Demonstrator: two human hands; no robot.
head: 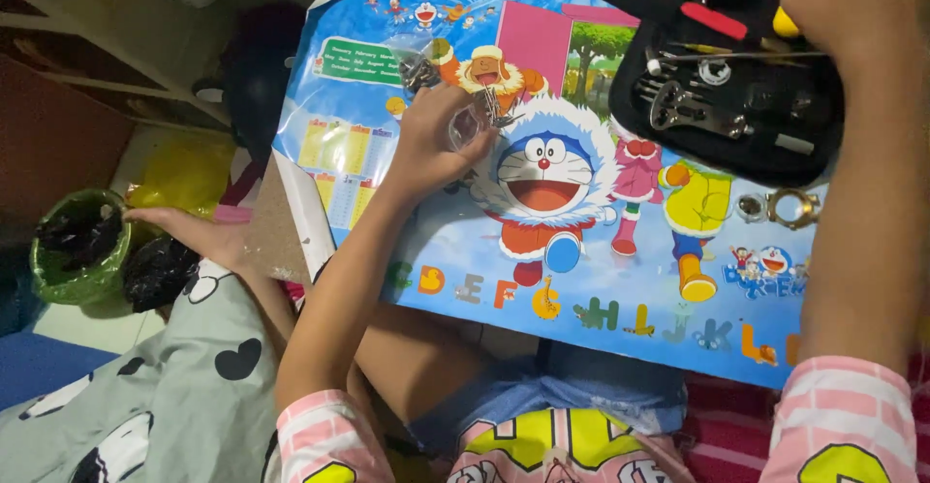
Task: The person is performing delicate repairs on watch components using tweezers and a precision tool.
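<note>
Two hands: left hand grips clear bag; right hand on black tool case.

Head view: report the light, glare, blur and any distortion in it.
Head view: even indoor light, a soft sheen on the glossy cartoon mat near its front edge; left hand on a small clear bag of screws fairly sharp, right hand over the black tool case slightly soft; dark left corner; mild wide-angle bending at the edges.

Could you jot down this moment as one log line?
left hand: pinching small metal parts over cartoon poster | right hand: reaching into black tool case | metal ring: beside case
</note>
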